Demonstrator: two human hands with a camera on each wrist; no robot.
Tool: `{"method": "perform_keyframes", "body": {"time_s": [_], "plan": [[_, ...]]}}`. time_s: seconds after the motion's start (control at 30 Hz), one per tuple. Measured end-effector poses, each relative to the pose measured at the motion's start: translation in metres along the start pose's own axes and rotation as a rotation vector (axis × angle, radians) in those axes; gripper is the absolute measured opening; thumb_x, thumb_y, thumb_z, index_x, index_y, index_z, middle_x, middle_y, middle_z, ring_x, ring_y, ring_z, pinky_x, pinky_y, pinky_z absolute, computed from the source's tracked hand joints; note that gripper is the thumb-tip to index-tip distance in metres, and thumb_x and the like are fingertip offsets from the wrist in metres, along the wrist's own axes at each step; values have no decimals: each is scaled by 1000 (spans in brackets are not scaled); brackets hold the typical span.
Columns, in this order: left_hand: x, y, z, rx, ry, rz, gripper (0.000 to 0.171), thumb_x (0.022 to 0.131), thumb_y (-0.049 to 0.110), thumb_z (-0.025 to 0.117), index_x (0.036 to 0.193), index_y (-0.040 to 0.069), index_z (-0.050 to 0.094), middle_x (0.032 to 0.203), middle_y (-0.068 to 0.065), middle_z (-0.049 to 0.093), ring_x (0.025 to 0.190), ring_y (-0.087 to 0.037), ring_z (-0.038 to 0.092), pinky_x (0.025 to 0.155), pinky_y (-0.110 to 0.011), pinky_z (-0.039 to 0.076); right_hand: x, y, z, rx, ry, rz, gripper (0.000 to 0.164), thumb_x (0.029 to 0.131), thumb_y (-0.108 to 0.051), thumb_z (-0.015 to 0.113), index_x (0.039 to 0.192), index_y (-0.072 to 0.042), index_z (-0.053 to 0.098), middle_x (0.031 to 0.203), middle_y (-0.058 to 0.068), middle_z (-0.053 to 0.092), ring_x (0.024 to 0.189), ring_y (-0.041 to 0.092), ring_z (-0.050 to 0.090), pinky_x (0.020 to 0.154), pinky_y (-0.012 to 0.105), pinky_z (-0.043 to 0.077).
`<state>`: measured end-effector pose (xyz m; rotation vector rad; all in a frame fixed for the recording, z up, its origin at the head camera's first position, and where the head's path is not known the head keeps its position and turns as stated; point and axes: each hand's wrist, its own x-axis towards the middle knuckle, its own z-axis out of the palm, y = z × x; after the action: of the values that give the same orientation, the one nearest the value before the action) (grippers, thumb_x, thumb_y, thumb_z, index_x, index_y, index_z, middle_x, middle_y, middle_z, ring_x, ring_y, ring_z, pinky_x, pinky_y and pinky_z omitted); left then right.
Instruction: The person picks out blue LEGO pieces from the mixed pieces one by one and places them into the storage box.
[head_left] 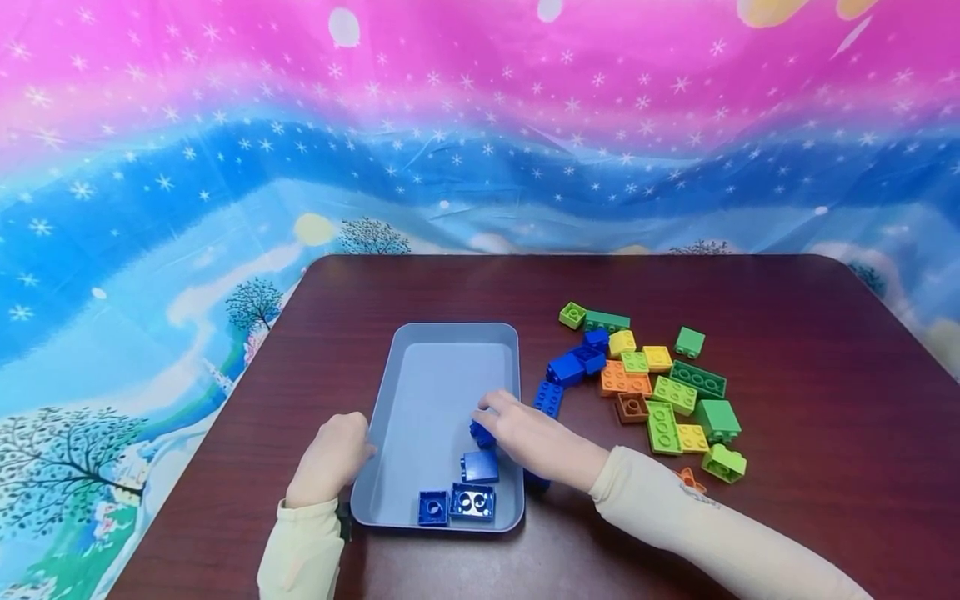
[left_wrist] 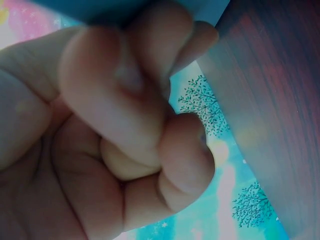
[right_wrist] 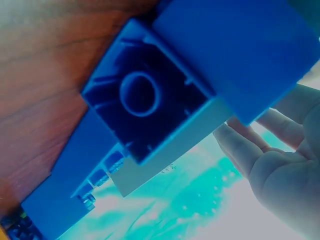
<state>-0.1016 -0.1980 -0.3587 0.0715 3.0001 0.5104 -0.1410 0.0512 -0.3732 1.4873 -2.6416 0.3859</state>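
A grey-blue tray (head_left: 442, 392) lies on the table, with several blue bricks in its near right part. My right hand (head_left: 536, 437) reaches over its right rim, and the fingertips pinch a blue brick (head_left: 482, 434). Just nearer are a blue brick on its side (head_left: 479, 467) and two with hollow undersides up, one wide (head_left: 473, 502) and one square (head_left: 432, 507). In the right wrist view, outside blue bricks (right_wrist: 137, 95) and the tray wall hide my right fingertips. Beside the left rim, my left hand (head_left: 330, 458) has curled fingers; no object shows between them in the left wrist view.
Right of the tray lie more blue bricks (head_left: 566, 369), some close to its rim. Farther right spread green (head_left: 717, 420), yellow (head_left: 657, 358), orange (head_left: 624, 379) and brown (head_left: 632, 407) bricks. A small orange piece (head_left: 690, 479) lies near my right sleeve. A patterned cloth (head_left: 480, 125) hangs behind the table.
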Motion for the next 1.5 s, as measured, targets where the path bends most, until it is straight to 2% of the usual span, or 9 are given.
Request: {"method": "perform_keyframes", "body": {"time_s": [0.3, 0.63, 0.93, 1.3, 1.5], "plan": [[1, 0, 0, 9, 21, 31, 33, 74, -5, 63, 52, 7, 40, 48, 1, 30, 43, -11, 32, 42, -25, 31, -6, 1, -2, -22, 26, 45, 31, 81, -2, 63, 112, 0, 59, 109, 11, 52, 103, 19, 48, 81, 25, 45], [1, 0, 0, 13, 16, 27, 32, 74, -5, 63, 53, 6, 41, 49, 0, 33, 44, -12, 34, 43, -25, 32, -13, 2, -4, -21, 100, 24, 29, 80, -2, 64, 109, 2, 60, 108, 11, 52, 101, 20, 48, 80, 25, 46], [1, 0, 0, 8, 7, 20, 30, 75, -4, 63, 55, 5, 43, 49, -1, 35, 44, -12, 36, 43, -25, 33, -22, 4, -6, -14, 121, 39, 32, 78, 0, 65, 109, 3, 60, 109, 13, 52, 102, 21, 47, 81, 27, 45], [1, -1, 1, 3, -4, 7, 32, 75, -4, 63, 53, 6, 42, 48, 0, 32, 43, -12, 35, 42, -24, 32, -29, 5, -7, -14, 178, 7, 28, 79, 3, 62, 107, 6, 60, 107, 15, 52, 101, 22, 48, 80, 27, 46], [2, -1, 2, -3, -3, 7, 33, 75, -4, 63, 52, 7, 41, 48, 1, 30, 43, -11, 34, 42, -24, 32, -32, 5, -6, -5, 187, 21, 30, 77, 1, 66, 106, 6, 60, 107, 16, 52, 100, 22, 49, 78, 27, 46]]}}
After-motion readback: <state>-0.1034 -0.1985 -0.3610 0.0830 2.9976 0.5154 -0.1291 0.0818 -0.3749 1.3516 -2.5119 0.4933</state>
